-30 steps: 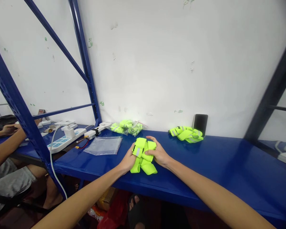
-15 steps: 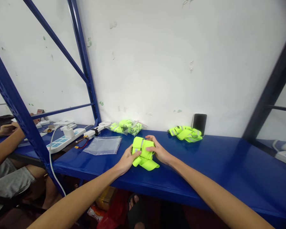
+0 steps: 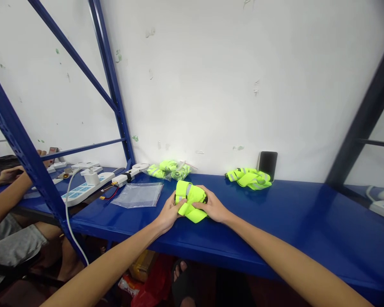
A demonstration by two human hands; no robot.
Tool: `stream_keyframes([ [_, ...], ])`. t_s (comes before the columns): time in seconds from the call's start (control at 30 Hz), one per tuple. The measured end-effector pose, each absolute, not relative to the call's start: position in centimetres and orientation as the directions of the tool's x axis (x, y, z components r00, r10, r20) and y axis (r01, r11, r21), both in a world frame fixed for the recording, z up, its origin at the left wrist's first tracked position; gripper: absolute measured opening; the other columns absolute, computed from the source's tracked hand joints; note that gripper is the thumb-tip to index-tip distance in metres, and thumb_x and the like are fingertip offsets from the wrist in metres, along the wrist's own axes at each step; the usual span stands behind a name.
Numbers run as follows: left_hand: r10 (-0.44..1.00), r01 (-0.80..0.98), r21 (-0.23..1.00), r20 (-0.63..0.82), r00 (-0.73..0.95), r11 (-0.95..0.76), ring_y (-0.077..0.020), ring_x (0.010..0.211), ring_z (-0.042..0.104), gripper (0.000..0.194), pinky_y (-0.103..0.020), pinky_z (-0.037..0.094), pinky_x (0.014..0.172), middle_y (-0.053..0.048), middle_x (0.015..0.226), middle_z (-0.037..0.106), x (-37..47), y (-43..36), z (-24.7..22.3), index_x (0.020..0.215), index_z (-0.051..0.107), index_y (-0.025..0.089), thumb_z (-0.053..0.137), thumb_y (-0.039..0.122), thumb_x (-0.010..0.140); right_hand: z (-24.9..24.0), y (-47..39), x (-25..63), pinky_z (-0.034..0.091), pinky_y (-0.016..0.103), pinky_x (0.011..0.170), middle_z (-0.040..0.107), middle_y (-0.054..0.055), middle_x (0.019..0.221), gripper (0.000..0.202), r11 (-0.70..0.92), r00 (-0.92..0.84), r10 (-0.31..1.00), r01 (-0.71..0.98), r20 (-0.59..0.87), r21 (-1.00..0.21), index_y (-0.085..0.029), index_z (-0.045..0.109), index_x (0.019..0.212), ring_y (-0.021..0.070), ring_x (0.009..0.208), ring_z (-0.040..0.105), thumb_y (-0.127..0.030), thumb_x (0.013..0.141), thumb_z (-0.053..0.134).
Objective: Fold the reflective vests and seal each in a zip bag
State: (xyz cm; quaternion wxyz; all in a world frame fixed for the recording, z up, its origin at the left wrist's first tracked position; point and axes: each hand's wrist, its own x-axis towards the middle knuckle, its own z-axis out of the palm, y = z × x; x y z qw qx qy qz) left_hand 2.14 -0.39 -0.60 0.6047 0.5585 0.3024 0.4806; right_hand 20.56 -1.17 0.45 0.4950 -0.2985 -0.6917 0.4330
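Both sides of a crumpled fluorescent-yellow strap bundle (image 3: 192, 194) are clasped between the left hand (image 3: 168, 215) and right hand (image 3: 215, 208), fingers curled around it, above the blue table (image 3: 259, 230). Grey reflective banding is visible; a broad loose fold is exposed below the thumbs. Layers are probably best kept flat and snug.

Two unbagged neon strap bundles (image 3: 191, 199), one flat clear bag (image 3: 138, 195), one dark phone (image 3: 268, 163)

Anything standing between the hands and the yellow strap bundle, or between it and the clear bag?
Nothing visible separates the left hand or right hand from the yellow strap bundle; both hold it. Toward the clear bag, only the left hand intervenes.
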Motion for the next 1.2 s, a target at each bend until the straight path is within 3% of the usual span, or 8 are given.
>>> stream_keyframes([
  [0.3,0.819,-0.283,0.957,0.106,0.563,0.071,-0.0234,0.109,0.058,0.068,-0.04,0.045,0.095,-0.01,0.122,0.059,1.5,-1.0,0.9,0.124,0.047,0.023,0.074,0.007,0.064,0.2,-0.5,20.9,0.046,0.033,0.083,0.059,0.002,0.102,0.048,0.396,-0.298,0.874,-0.024,0.384,-0.918,-0.023,0.052,0.115,0.02,0.095,0.055,-0.031,0.071,0.07],
  [0.47,0.829,-0.167,0.985,0.119,0.546,-0.031,-0.0248,0.107,0.06,0.083,-0.043,0.047,0.094,-0.011,0.126,0.056,1.9,-1.0,0.4,0.126,0.043,0.023,0.083,0.01,0.054,0.0,-0.6,20.4,0.048,0.032,0.078,0.062,0.001,0.097,0.052,0.198,-0.278,0.934,-0.12,0.224,-0.973,-0.024,0.051,0.112,0.0192,0.091,0.058,-0.026,0.065,0.074],
  [0.6,0.904,-0.122,0.988,0.141,0.404,-0.1,-0.0254,0.1,0.063,0.065,-0.04,0.054,0.084,-0.012,0.117,0.062,2.2,-0.4,-0.5,0.118,0.05,0.017,0.082,0.026,0.062,0.0,-0.8,20.4,0.05,0.031,0.073,0.063,0.003,0.099,0.05,0.022,-0.304,0.95,-0.177,0.076,-0.984,-0.024,0.051,0.115,0.0194,0.089,0.06,-0.026,0.068,0.069],
  [0.7,0.922,-0.101,0.99,0.133,0.363,-0.103,-0.025,0.089,0.067,0.055,-0.034,0.057,0.068,-0.014,0.109,0.067,2.2,0.0,-0.8,0.115,0.054,0.014,0.075,0.039,0.071,0.7,-1.2,20.9,0.052,0.033,0.074,0.059,0.005,0.116,0.071,-0.052,-0.422,0.905,-0.23,0.051,-0.972,-0.031,0.033,0.138,0.0204,0.096,0.061,-0.034,0.074,0.065],
  [0.8,0.917,-0.158,0.984,0.139,0.374,-0.085,-0.0247,0.086,0.067,0.054,-0.032,0.056,0.065,-0.014,0.104,0.069,1.9,0.2,-0.9,0.114,0.057,0.012,0.074,0.041,0.071,1.8,-2.2,21.6,0.051,0.036,0.085,0.047,0.007,0.135,0.112,0.097,-0.556,0.813,-0.16,0.171,-0.982,-0.038,0.005,0.147,0.0214,0.109,0.057,-0.025,0.065,0.079],
  [0.93,0.923,-0.213,0.977,0.093,0.373,-0.013,-0.025,0.086,0.068,0.052,-0.034,0.055,0.07,-0.014,0.098,0.071,1.7,0.3,-0.8,0.11,0.061,0.011,0.075,0.042,0.071,2.8,-3.2,22.0,0.05,0.04,0.088,0.033,0.01,0.145,0.13,0.259,-0.668,0.71,-0.044,0.221,-0.965,-0.039,-0.005,0.147,0.0242,0.112,0.055,-0.022,0.054,0.085],
  [1.07,0.925,-0.224,0.974,0.055,0.376,0.033,-0.0228,0.081,0.068,0.05,-0.032,0.054,0.068,-0.014,0.095,0.071,1.8,0.3,-0.6,0.108,0.062,0.01,0.074,0.042,0.072,2.5,-2.8,21.4,0.046,0.039,0.093,0.042,0.011,0.137,0.12,0.481,-0.548,0.744,0.041,0.383,-0.876,-0.03,0.019,0.147,0.0267,0.117,0.05,-0.028,0.049,0.087],
  [1.2,0.932,-0.217,0.976,0.065,0.358,0.015,-0.0174,0.07,0.066,0.057,-0.027,0.052,0.06,-0.011,0.093,0.07,2.0,0.1,-0.6,0.115,0.054,0.013,0.074,0.044,0.071,1.4,-2.1,20.4,0.045,0.034,0.081,0.06,0.002,0.1,0.063,0.57,-0.294,0.817,0.283,0.495,-0.772,-0.025,0.052,0.115,0.0201,0.088,0.055,-0.039,0.061,0.08],
])
